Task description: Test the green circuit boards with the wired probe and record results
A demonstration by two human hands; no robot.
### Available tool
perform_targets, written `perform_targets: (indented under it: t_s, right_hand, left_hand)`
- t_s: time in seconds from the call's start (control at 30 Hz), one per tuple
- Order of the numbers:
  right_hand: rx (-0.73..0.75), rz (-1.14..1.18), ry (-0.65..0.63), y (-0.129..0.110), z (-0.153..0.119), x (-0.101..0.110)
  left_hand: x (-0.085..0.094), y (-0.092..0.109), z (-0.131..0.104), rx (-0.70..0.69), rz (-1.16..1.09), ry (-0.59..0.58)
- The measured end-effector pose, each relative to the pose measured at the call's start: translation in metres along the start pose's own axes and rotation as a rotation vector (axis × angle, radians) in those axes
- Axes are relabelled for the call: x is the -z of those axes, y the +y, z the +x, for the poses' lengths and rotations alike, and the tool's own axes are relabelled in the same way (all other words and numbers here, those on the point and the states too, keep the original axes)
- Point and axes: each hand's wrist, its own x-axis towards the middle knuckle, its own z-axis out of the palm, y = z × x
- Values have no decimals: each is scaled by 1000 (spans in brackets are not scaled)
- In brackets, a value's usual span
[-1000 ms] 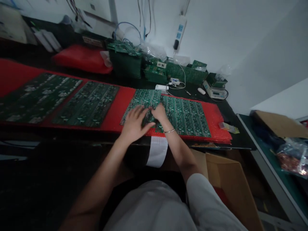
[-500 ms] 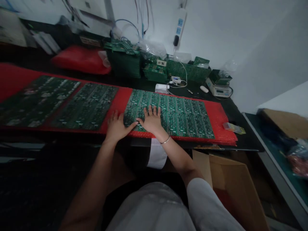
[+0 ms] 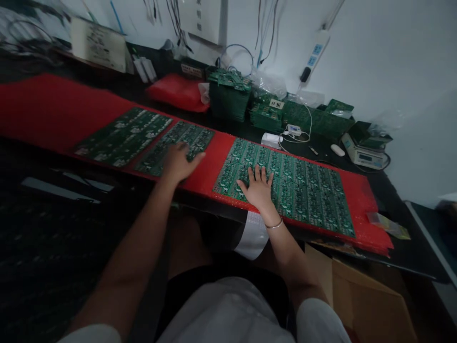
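Green circuit boards lie in a row on a long red sheet (image 3: 214, 152) that looks like bubble wrap. My right hand (image 3: 260, 188) rests palm down with fingers spread on the left part of the large right-hand board panel (image 3: 307, 190). Over the right side of the middle board (image 3: 153, 159) is my left hand (image 3: 178, 162), thumb stretched out to the right; I cannot tell whether it touches the board. Farther left lies another board panel (image 3: 123, 138). Neither hand grips anything.
Behind the sheet stand stacked boards (image 3: 228, 100), a folded red bag (image 3: 178, 93) and a small scale (image 3: 364, 152). A power strip (image 3: 314, 55) hangs on the wall. An open cardboard box (image 3: 367, 295) sits below the table's right front edge.
My view has turned left. My left hand has moved left, from the gap beside the right panel to over the middle board. My right hand stays flat on the right panel.
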Motion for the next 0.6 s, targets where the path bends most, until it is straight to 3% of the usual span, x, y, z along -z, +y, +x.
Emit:
perform_targets:
  t_s: [0.03, 0.1, 0.2, 0.43, 0.6]
  right_hand:
    - [-3, -3, -5, 0, 0, 0]
    - [-4, -7, -3, -1, -1, -1]
    - [5, -7, 21, -1, -1, -3]
    - [6, -14, 27, 0, -1, -6]
    - [13, -14, 47, 0, -2, -7]
  left_hand:
    - [8, -14, 11, 104, 58, 37]
    - [18, -39, 27, 289, 150, -10]
    - [20, -58, 33, 376, 197, -136]
    - [8, -43, 20, 290, 181, -58]
    - [7, -34, 22, 253, 210, -70]
